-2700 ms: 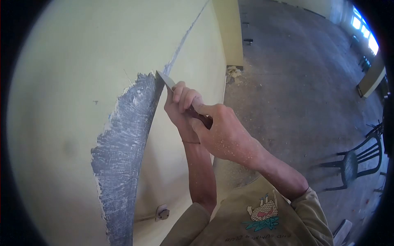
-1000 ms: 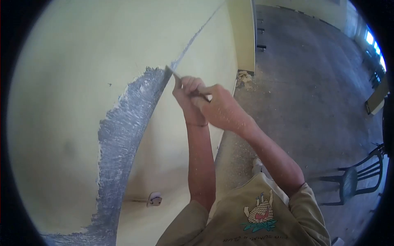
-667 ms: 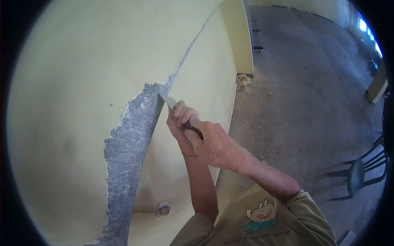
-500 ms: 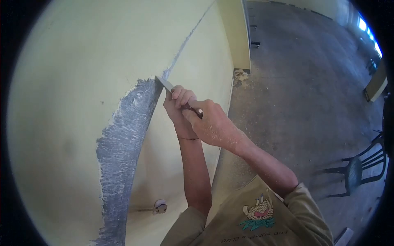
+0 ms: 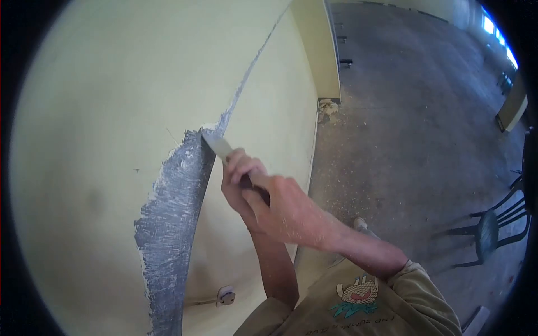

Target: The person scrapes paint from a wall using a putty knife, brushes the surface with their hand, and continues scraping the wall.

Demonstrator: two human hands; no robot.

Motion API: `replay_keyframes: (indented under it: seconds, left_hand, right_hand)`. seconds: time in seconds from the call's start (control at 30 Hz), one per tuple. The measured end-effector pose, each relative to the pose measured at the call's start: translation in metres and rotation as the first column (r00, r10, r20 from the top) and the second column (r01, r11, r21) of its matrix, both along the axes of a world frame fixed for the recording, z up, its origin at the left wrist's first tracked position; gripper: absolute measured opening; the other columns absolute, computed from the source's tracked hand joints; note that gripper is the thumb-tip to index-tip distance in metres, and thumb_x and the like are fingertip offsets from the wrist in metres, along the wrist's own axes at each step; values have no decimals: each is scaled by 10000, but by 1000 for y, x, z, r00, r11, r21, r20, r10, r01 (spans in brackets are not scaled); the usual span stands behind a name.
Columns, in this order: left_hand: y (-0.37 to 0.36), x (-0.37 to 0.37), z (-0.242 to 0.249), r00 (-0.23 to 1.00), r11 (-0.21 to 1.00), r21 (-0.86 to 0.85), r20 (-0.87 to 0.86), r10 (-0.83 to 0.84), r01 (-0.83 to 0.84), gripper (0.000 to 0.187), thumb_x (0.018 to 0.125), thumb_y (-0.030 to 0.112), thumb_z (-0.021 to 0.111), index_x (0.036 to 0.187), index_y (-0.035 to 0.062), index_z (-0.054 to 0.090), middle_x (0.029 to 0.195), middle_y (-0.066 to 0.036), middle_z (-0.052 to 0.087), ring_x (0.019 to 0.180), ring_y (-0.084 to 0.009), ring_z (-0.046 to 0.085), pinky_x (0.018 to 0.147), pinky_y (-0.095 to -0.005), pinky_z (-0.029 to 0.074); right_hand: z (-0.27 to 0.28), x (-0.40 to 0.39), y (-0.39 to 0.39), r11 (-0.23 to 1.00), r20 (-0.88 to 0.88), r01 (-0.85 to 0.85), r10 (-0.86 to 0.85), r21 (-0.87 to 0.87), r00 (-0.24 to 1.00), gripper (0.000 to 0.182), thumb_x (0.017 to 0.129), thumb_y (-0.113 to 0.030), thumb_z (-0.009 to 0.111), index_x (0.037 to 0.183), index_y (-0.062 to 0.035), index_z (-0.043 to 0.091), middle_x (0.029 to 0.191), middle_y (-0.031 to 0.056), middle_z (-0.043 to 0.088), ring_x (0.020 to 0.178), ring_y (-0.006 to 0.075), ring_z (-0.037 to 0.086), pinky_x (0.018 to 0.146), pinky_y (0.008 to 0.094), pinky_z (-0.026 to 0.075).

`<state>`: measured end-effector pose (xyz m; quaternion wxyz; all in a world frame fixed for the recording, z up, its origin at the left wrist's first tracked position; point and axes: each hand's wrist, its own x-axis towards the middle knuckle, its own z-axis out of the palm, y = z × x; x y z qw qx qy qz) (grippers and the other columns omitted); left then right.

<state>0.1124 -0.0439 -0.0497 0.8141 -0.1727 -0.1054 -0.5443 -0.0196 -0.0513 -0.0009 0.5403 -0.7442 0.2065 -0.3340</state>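
Scraper at top of grey patch, both hands on it.
R hand looks clamped on the handle; L hand is closed round the tool nearer the blade, its fingers curled, exact hold part hidden by the R hand. Blade tip's at the patch's ragged upper end, just beside the thin grey line running up the wall; can't tell if it's pressing. Step in hand looks like scraping paint off the edge, approx. mid-stroke. Next move prob. calls for a low blade angle, firm R push w/ L steadying, so the tip doesn't gouge. Socket is lower on the wall; chair well apart, on the floor.
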Motion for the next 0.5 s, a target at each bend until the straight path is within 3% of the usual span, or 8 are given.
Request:
replay_keyframes:
  seconds: [0.07, 0.13, 0.2, 0.27, 0.33, 0.4, 0.47, 0.5]
  left_hand:
    - [-24, 20, -1, 981, 982, -16, -44, -187, 187, 121, 1004, 83, 420, 939, 19, 499, 734, -2, 476, 580, -74, 470, 669, -216, 448]
    - [-24, 4, 9, 995, 993, 73, -38, -87, 90, 134, 1003, 78, 407, 911, 30, 493, 709, -3, 475, 554, -81, 463, 664, -217, 451]
    - [-3, 6, -3, 978, 989, -88, 181, -102, 119, 173, 1003, 85, 406, 850, 43, 473, 672, 3, 466, 519, -87, 448, 657, -212, 451]
    - [14, 4, -10, 991, 989, -64, 24, -131, 132, 215, 1000, 81, 399, 789, 65, 437, 649, 14, 451, 532, -91, 449, 653, -218, 457]
    - [-12, 26, -1, 936, 991, 16, 328, -131, 133, 148, 991, 69, 411, 862, 45, 479, 667, 10, 464, 594, -92, 464, 663, -222, 461]
    - [-30, 7, 28, 994, 982, 154, -27, -104, 107, 124, 986, 92, 433, 883, 43, 480, 682, 9, 441, 611, -87, 444, 649, -215, 441]
    - [-12, 16, 8, 957, 996, 84, 284, -62, 39, 129, 990, 85, 419, 897, 22, 482, 684, 3, 442, 574, -85, 437, 624, -224, 440]
    - [2, 12, -1, 983, 996, 66, 168, -76, 66, 147, 997, 86, 408, 898, 14, 490, 684, -1, 453, 553, -86, 437, 612, -233, 443]
  right_hand:
    - [5, 11, -21, 999, -24, 21, -20, 36, 1000, 231, 913, -139, 516, 963, 78, 579, 774, 336, 592, 795, 480, 630, 640, 493, 489]
    - [4, 7, -20, 997, -48, 46, -43, 60, 998, 226, 914, -133, 512, 997, 68, 575, 789, 337, 594, 816, 486, 626, 661, 505, 487]
    - [4, -5, -1, 1000, -30, -16, 16, 23, 999, 229, 918, -141, 516, 952, 77, 578, 754, 339, 580, 791, 488, 620, 623, 492, 488]
    - [-4, 5, 8, 999, 46, 10, -8, -37, 999, 241, 922, -151, 523, 900, 84, 572, 726, 338, 563, 773, 488, 610, 576, 476, 482]
    - [-7, 21, -3, 993, 29, 102, -104, 51, 994, 251, 924, -155, 528, 860, 85, 569, 719, 340, 556, 766, 489, 606, 550, 462, 479]
    - [-2, 24, -14, 989, 57, 140, -143, 52, 988, 257, 924, -156, 529, 862, 90, 569, 732, 340, 561, 775, 484, 611, 555, 468, 479]
    - [3, 12, -9, 998, 35, 65, -65, 7, 997, 253, 919, -150, 531, 873, 94, 576, 733, 338, 567, 769, 490, 609, 564, 463, 483]
    - [-1, 3, 2, 998, 89, 51, -48, -26, 995, 238, 913, -142, 532, 899, 88, 592, 734, 334, 578, 770, 500, 605, 587, 467, 488]
